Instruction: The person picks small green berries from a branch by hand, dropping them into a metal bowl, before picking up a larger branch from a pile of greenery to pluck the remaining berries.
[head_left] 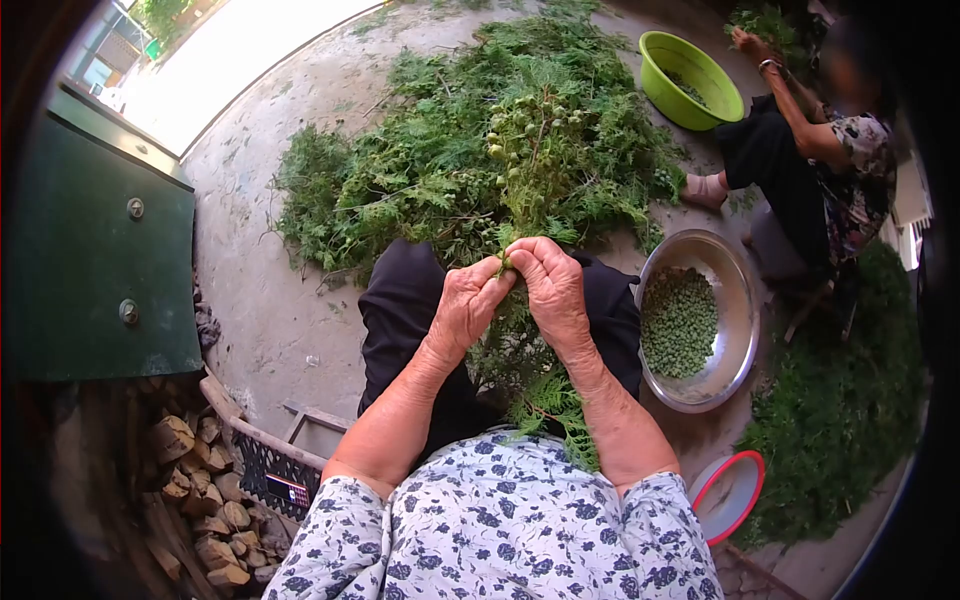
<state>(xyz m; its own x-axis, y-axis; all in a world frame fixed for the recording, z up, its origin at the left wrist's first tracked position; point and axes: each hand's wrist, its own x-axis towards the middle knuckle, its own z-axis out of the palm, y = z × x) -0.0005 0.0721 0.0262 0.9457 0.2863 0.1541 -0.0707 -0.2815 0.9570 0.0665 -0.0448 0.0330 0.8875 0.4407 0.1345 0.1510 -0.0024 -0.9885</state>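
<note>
My left hand and my right hand meet above my lap, fingertips pinched together on a conifer branch. The branch rises away from me past my fingers, with pale green cones clustered along its upper part. More green sprigs hang under my wrists onto my lap. Just beyond my knees lies a big heap of cut conifer branches. To the right of my right knee, a steel basin holds many small green cones.
A co-worker sits at upper right, holding a sprig by a lime-green basin. Another greenery pile lies at right, near a red-rimmed container. Split firewood and a dark green metal panel are on the left.
</note>
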